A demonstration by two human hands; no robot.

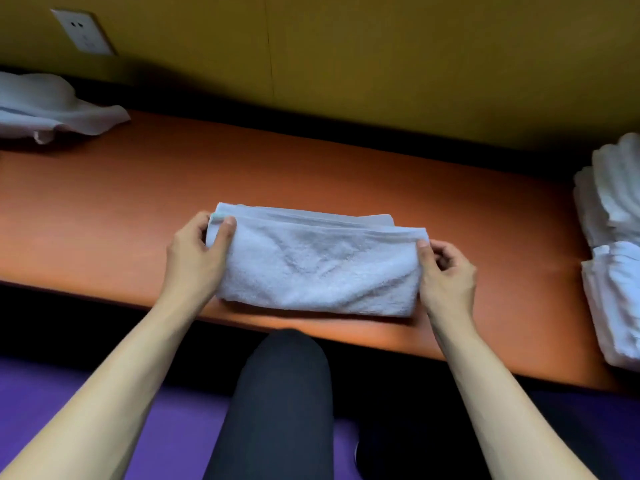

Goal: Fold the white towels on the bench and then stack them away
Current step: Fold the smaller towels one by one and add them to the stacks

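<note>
Bench (138, 188); stacked towels (613, 244) cut off at right edge

- Wall (381, 46): mustard-yellow panelling behind the work surface, with one vertical seam.
- Wall socket (83, 31): pale plate, upper left of the panelling.
- Floor (180, 427): purple covering.
- Knee (284, 393): dark trousers, bent, bottom centre.

folded white towel (317, 268) flat on orange bench (138, 188)
</note>
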